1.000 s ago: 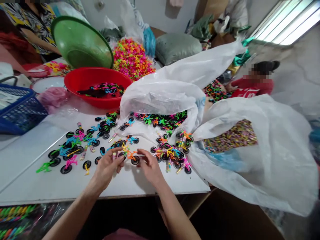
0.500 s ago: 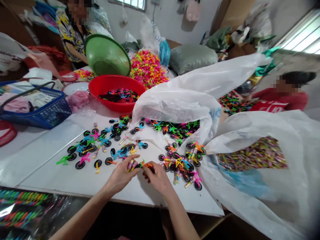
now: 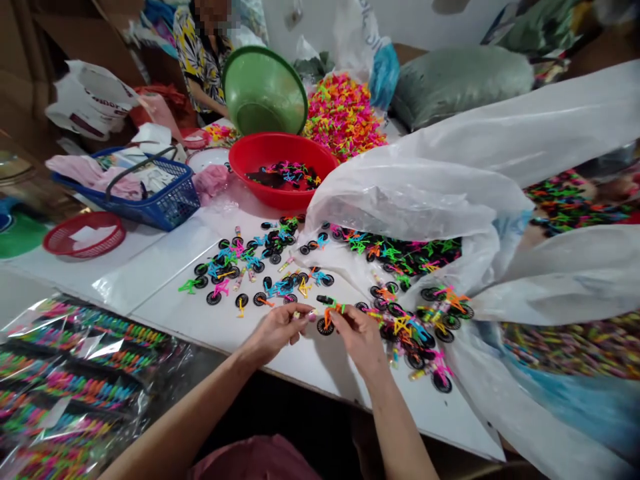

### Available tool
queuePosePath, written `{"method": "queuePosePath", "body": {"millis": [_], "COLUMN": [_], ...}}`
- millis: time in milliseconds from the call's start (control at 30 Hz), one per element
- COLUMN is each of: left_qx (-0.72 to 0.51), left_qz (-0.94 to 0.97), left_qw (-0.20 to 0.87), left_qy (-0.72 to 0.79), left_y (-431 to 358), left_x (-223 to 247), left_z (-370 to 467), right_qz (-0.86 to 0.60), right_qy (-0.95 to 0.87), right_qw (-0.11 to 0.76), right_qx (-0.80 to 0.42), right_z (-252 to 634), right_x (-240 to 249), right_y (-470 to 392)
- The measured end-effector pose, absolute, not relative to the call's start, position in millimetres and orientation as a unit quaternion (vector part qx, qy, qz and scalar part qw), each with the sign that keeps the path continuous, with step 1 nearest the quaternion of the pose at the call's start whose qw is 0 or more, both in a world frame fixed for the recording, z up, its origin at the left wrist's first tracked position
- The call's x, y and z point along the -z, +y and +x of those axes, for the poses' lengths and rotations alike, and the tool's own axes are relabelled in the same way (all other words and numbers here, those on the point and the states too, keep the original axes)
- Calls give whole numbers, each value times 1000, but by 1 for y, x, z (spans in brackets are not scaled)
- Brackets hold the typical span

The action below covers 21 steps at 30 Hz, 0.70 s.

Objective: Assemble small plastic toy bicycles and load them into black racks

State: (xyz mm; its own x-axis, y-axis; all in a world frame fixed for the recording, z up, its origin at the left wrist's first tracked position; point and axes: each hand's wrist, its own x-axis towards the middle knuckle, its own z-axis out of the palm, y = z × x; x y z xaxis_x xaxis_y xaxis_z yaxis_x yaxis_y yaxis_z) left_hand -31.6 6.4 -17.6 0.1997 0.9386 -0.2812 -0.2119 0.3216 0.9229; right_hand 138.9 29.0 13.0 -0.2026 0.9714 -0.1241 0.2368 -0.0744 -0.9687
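Over the front of the white table (image 3: 175, 310), my left hand (image 3: 275, 331) pinches small printed tubes (image 3: 305, 315), whose number its fingers partly hide. Just to the right, my right hand (image 3: 359, 337) is closed on toy bicycle parts (image 3: 327, 320), orange and green with black wheels. A gap separates the tubes from these parts. Beyond my hands lies a loose group of colourful toy bicycle parts (image 3: 220, 270) with a few tubes among them. Beside my right hand is a second heap (image 3: 415, 327) of bicycle parts and tubes.
White plastic bags (image 3: 415, 180) spill bicycle parts and tubes at the right. A red basin (image 3: 250, 183), green basin (image 3: 265, 93) and blue basket (image 3: 175, 200) stand behind. Packed toys (image 3: 95, 380) lie lower left. A co-worker (image 3: 200, 67) is at the back left.
The view has swung left, so the scene sits further right. My hands have drawn slightly apart, and the bicycle parts in my right hand show more clearly.
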Motion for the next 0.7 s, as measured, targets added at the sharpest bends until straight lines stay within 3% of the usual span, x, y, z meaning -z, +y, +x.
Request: {"method": "queuePosePath", "body": {"millis": [133,233,367,700], "left_qx": [-384,-390,-402,-408], "left_qz": [451,440,406,488], "left_qw": [667,692,706,609], "left_qy": [451,419,419,474], "left_y": [6,4,0,-17], "left_x": [11,8,4,-10], "left_z": [-38,-38,-34,-21], "right_qz": [-477,-449,-459,-548], "right_qy": [-526,-471,-464,-505], "right_qw": [310,323,363,329], "right_qx": [-632,-688,-665,-580], "right_z": [140,138,140,155], "right_x": [-16,-16,-18,-4], "right_y": [31,27,23,12]}}
